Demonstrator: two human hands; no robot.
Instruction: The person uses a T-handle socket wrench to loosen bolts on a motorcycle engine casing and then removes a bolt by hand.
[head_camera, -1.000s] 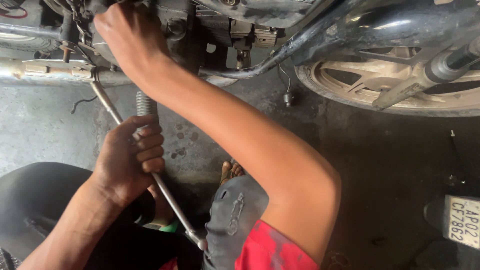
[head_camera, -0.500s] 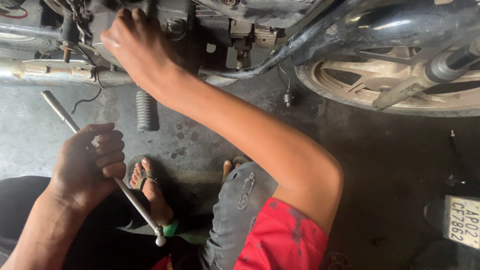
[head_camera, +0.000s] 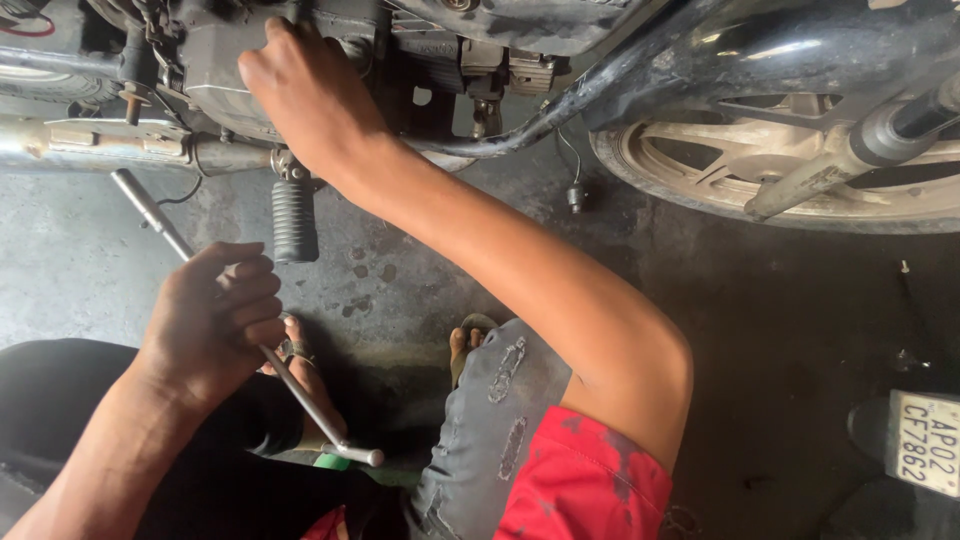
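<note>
While left hand (head_camera: 215, 315) is wrapped round shaft of long metal T-handle wrench (head_camera: 250, 330), tool is held off motorcycle — socket end raised near exhaust pipe (head_camera: 60, 140), cross handle low by sandalled foot (head_camera: 300, 365). Right hand (head_camera: 310, 100) is pressed against engine underside (head_camera: 220, 70) above ribbed footpeg (head_camera: 295, 220); fingertips hidden, so pinch cannot be told. Step judged: fastener being located by feel. Next move calls for socket to be guided squarely onto it.

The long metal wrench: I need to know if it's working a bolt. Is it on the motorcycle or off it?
Off. The left hand grips the long metal wrench mid-shaft, its upper end in open air short of the motorcycle.
</note>
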